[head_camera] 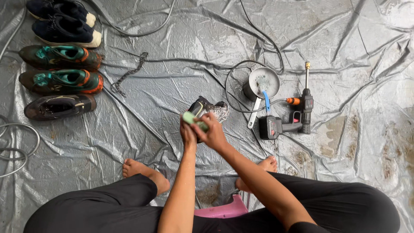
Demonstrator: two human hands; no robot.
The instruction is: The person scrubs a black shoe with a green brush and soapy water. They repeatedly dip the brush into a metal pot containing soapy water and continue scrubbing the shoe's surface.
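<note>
Sneaker [213, 110] at frame centre is gripped by the left hand [187, 133] and scrubbed with a green brush [194, 120] clasped in the right hand [213, 133]; five shoes [60, 82] are lined up upper left.

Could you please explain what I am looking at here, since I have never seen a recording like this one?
There is no machine: a person wears a camera on the head, so this single picture looks straight down at their own arms, knees and bare feet. They sit on a pink stool over a wet grey tarp. The left hand holds a grey shoe, and the right hand presses a green brush against it. On the tarp to the right lie a small pan with a blue-handled brush in it and a cordless spray gun with a hose. At the upper left, five more shoes lie in a row, with a chain beside them.
</note>
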